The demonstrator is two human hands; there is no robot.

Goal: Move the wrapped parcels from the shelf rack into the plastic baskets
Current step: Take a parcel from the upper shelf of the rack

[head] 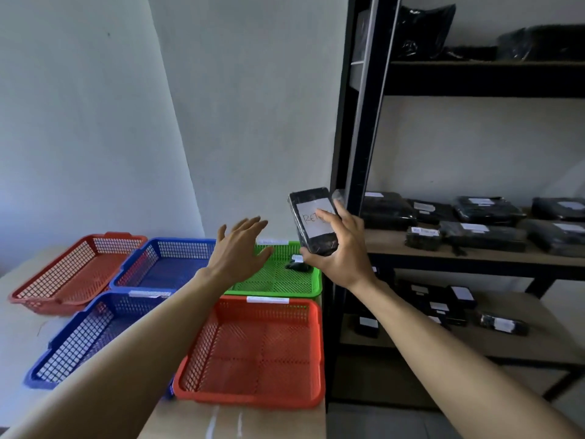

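Gripping a black, white-labelled wrapped parcel [313,221] in the right hand [338,251], thumb and fingers curled round it, holding it above the green basket [275,293] just beside the shelf rack [357,153]. Hovering the left hand [240,248] over the far blue basket [164,240], fingers spread, grasping nothing, apart from the right. Leaving one small dark parcel [296,265] lying in the green basket and more parcels [481,231] on the rack's shelves.

Right hand [340,251] grips parcel [313,221] above green basket [304,291].
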